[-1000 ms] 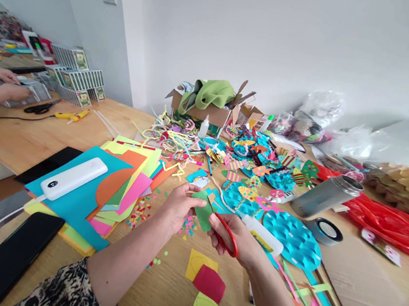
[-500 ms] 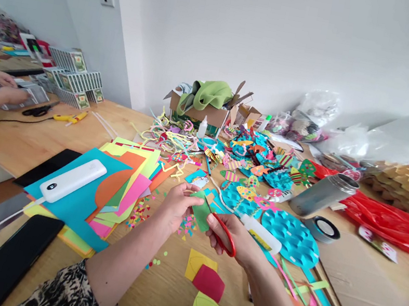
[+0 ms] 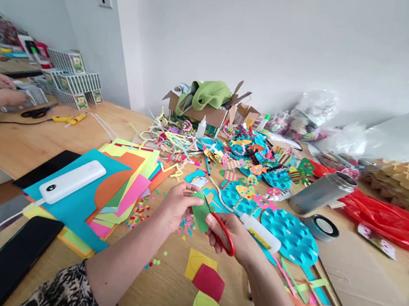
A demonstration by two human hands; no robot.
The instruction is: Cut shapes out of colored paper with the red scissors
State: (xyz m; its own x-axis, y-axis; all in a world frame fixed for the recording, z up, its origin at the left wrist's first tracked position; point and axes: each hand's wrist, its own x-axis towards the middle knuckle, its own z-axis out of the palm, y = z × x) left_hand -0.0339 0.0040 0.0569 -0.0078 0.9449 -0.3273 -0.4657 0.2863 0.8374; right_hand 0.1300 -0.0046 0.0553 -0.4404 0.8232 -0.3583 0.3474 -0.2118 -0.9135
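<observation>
Right now my left hand (image 3: 176, 205) pinches the green paper (image 3: 199, 216) above the worktop (image 3: 158, 295), my right hand (image 3: 242, 236) gripping red scissors (image 3: 229, 238) by its edge; if that paper bends, the blades could stray or nip me.

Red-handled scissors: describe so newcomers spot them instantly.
Over the pale wooden table, find the green paper piece in the wearer's left hand. The right hand holds the red-handled scissors at its edge. Red handles distinguish them from the black-handled scissors near the yellow glue gun.
</observation>
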